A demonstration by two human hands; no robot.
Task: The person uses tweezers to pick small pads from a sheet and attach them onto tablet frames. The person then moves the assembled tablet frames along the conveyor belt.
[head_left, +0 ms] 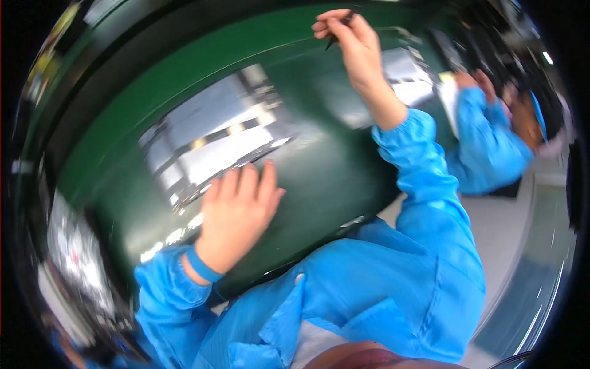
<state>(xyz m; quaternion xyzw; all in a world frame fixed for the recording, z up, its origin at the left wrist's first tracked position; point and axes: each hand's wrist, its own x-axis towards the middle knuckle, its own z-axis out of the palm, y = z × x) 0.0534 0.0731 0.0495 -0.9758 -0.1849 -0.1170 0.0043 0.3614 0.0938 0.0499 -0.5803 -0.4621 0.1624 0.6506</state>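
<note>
My left hand (241, 206), with a blue band (201, 264) at its wrist, has its fingers spread at the near edge of a shiny flat panel (212, 158). That panel is silvery and white, with dark strips across it, and lies on a green work surface (326, 184). The fingertips reach its edge; blur hides whether they press on it. Farther off and to the right, my right hand (356, 46) is raised, pinching a thin dark pointed tool (337, 38), either tweezers or a pen. Its tip points down and touches nothing I can see.
Another bright flat panel (409, 77) lies beyond my right forearm. A co-worker in a blue sleeve (485, 144) works at the right, beside a white sheet (449, 98). Crumpled clear plastic (77, 246) is at the left. A dark ledge runs along the far side.
</note>
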